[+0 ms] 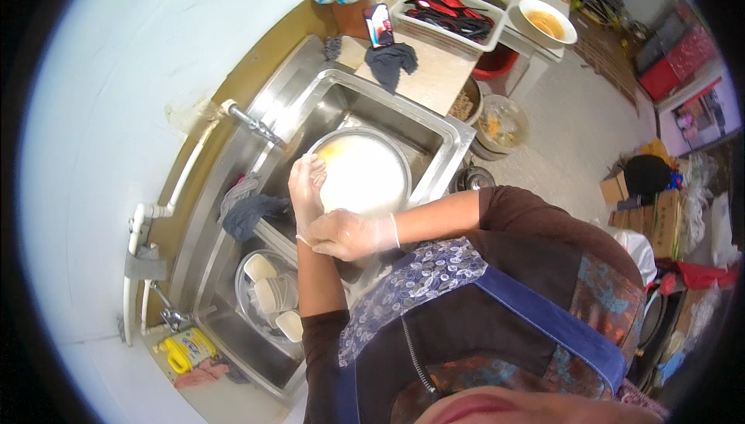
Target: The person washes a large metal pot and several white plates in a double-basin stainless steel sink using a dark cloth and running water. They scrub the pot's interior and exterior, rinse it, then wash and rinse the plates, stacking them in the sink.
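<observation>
My left hand (307, 184), in a clear plastic glove, is over the left rim of a large round metal pot (408, 175) with its fingers curled in. I see nothing in that hand; whether it touches the rim is unclear. My right hand (349, 235), also gloved, pinches the cuff of the left glove (304, 232) at my left wrist. The pot stands in a stainless steel sink basin (428, 150). Bright white liquid or foam (366, 176) fills it, with a yellowish patch near my left fingers.
A metal tap (256, 124) juts over the sink. Dark cloth (253, 214) drapes the divider. White bowls (273, 295) fill a clear tub in the second basin. Beyond are a phone (379, 25), a utensil basket (401, 16), a white bowl (567, 19) and waste buckets (521, 124).
</observation>
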The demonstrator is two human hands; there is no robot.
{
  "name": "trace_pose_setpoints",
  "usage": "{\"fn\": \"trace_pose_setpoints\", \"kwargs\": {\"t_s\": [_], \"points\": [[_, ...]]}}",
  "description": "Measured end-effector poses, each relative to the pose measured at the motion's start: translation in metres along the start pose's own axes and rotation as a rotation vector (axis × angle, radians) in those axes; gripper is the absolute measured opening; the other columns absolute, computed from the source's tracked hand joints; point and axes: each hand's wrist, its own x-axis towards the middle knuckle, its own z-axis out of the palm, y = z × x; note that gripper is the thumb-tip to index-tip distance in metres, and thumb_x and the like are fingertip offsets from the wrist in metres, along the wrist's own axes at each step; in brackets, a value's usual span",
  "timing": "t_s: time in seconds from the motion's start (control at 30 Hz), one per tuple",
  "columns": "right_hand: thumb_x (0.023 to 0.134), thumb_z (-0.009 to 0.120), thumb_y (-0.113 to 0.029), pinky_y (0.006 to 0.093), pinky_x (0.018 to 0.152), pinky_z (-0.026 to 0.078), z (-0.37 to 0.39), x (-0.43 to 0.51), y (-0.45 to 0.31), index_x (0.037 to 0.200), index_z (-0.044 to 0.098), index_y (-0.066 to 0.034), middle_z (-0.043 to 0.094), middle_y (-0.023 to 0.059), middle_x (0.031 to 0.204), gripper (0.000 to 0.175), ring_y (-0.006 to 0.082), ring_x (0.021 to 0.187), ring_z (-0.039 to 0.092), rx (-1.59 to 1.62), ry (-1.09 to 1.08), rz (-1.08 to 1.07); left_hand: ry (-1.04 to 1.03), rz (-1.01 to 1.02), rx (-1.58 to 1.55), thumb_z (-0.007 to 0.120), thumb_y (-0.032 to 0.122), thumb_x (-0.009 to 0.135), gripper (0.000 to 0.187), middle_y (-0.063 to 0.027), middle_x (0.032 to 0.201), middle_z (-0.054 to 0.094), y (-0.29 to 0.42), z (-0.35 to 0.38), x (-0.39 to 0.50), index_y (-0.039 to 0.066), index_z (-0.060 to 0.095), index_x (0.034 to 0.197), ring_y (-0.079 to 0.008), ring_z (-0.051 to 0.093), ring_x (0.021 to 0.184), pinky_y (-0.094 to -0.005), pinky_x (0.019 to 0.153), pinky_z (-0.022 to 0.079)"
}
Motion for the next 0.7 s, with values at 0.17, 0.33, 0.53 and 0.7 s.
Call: {"fn": "trace_pose_setpoints", "kwargs": {"t_s": [0.17,0.33,0.53,0.7], "points": [[0.089,0.069,-0.020,0.0460,0.074,0.052,-0.006,-0.027,0.013,0.088,0.063,-0.0075,0.066,0.0162,0.080,0.013,0.0392,0.079,0.067,0.031,-0.013,0.149,-0.129,0.105,0.574,0.053,0.028,0.108,0.033,-0.0077,0.098,0.069,-0.007,0.024,-0.003,-0.001,0.068,0.106,-0.0152,0.059,0.093,-0.0314,0.087,0.047],[0.092,0.070,-0.024,0.0405,0.076,0.055,-0.048,-0.077,0.036,0.091,0.067,-0.0044,0.070,0.0118,0.080,0.020,0.0253,0.074,0.068,0.099,0.115,0.305,-0.136,0.045,0.491,0.050,0.028,0.108,0.038,-0.0107,0.097,0.070,-0.049,0.021,-0.013,-0.005,0.068,0.103,-0.0191,0.065,0.093,-0.0354,0.087,0.050],[0.103,0.060,-0.036,0.0341,0.078,0.057,-0.206,-0.157,0.081,0.091,0.070,-0.0034,0.072,0.0088,0.086,0.036,0.0169,0.079,0.068,0.307,0.618,0.992,-0.362,-0.081,1.021,0.057,0.029,0.102,0.035,-0.0206,0.102,0.074,-0.104,0.024,-0.040,-0.003,0.072,0.106,-0.0340,0.069,0.099,-0.0433,0.091,0.051],[0.107,0.051,-0.046,0.0353,0.069,0.054,-0.395,-0.232,0.163,0.099,0.067,-0.0016,0.069,0.0097,0.090,0.047,0.0207,0.071,0.063,0.647,1.312,0.925,-0.569,-0.036,1.227,0.065,0.030,0.097,0.047,-0.0278,0.130,0.064,-0.135,0.080,-0.043,-0.003,0.063,0.131,-0.0406,0.061,0.121,-0.0462,0.106,0.046]]}}
